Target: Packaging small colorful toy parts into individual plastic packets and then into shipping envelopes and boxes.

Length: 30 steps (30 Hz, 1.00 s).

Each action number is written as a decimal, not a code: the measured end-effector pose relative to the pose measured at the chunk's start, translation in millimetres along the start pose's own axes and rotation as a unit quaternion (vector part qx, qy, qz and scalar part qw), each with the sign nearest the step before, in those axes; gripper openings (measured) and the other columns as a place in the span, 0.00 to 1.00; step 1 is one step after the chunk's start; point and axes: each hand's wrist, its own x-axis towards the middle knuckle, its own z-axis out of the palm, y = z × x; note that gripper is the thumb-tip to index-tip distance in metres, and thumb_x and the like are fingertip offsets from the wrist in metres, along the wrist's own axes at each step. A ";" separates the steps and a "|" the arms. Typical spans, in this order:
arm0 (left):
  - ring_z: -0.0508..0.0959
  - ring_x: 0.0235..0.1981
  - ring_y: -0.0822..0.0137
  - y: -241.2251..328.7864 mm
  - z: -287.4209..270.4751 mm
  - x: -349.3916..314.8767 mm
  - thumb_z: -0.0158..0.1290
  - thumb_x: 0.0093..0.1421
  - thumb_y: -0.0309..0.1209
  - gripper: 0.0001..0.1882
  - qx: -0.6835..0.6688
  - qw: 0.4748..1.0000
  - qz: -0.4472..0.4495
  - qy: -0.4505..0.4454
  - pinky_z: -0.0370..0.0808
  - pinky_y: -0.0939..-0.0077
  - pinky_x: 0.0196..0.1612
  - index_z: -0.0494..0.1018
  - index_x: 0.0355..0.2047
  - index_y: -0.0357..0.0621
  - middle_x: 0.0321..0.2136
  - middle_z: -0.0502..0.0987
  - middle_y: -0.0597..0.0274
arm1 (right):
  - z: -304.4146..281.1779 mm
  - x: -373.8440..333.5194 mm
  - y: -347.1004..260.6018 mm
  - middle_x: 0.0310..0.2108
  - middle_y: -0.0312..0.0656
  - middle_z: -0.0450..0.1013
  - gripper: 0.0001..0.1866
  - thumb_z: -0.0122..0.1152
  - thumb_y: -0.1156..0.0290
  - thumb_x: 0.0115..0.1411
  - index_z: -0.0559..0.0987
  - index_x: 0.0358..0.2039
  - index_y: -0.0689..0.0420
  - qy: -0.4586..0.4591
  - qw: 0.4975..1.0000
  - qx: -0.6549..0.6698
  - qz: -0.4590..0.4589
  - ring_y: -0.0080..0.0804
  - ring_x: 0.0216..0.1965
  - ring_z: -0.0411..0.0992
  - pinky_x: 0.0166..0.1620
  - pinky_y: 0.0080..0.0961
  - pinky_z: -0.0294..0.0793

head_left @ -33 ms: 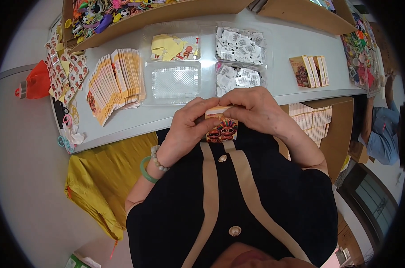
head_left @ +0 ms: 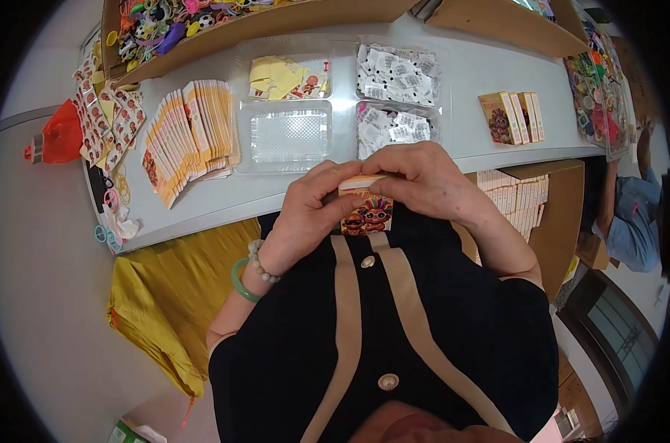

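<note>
Yellow-orange card makes up the small box, which sits in front of the person's chest at the near edge of the tabletop, its cartoon front facing up; the left hand grasps it from the left, thumb laid across the printed face; the right hand grips its top end from the right, thumb pressed near the pale upper edge; the 2 hands nearly meet above it; a green bangle and a beaded bracelet circle the left wrist.

Beyond the hands stands a clear plastic tray with 4 compartments; yellow paper scraps and stickers lie in the far left one; small white packets fill the 2 on the right; to the left of the tray, flat printed cartons overlap in a fanned row, with sticker sheets farther left; to the right, a short group of finished-looking boxes stands on the tabletop.

Along the far side, a cardboard box holds a jumble of colourful trinkets; below the tabletop's right part, an open carton contains rows of boxes; mustard cloth hangs at the lower left; a person in blue is at the far right.
</note>
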 end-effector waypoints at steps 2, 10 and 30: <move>0.71 0.38 0.73 -7.4 0.3 0.0 0.56 0.53 0.20 0.24 -0.012 1.000 0.012 0.002 0.70 0.81 0.40 0.68 0.52 0.38 0.40 0.71 0.61 | -0.6 1.0 -0.7 0.32 0.43 0.75 0.12 0.62 0.74 0.50 0.77 0.37 0.60 -0.024 1.000 -0.009 -0.012 0.41 0.32 0.74 0.34 0.29 0.73; 0.70 0.48 0.72 -6.7 1.7 -0.8 0.56 0.53 0.18 0.30 -0.007 1.000 0.006 -0.002 0.69 0.80 0.49 0.62 0.57 0.39 0.50 0.69 0.59 | 11.9 -0.6 -9.6 0.31 0.44 0.74 0.14 0.56 0.71 0.53 0.74 0.41 0.58 -0.016 0.975 -0.207 -0.075 0.44 0.32 0.73 0.35 0.33 0.73; 0.70 0.47 0.72 -6.7 -3.1 -3.8 0.53 0.58 0.23 0.24 -0.046 0.998 0.019 -0.030 0.68 0.80 0.50 0.64 0.56 0.39 0.48 0.70 0.58 | 12.9 -4.0 5.5 0.29 0.34 0.74 0.06 0.55 0.80 0.54 0.78 0.32 0.63 0.024 0.893 0.407 0.188 0.16 0.32 0.70 0.38 0.14 0.70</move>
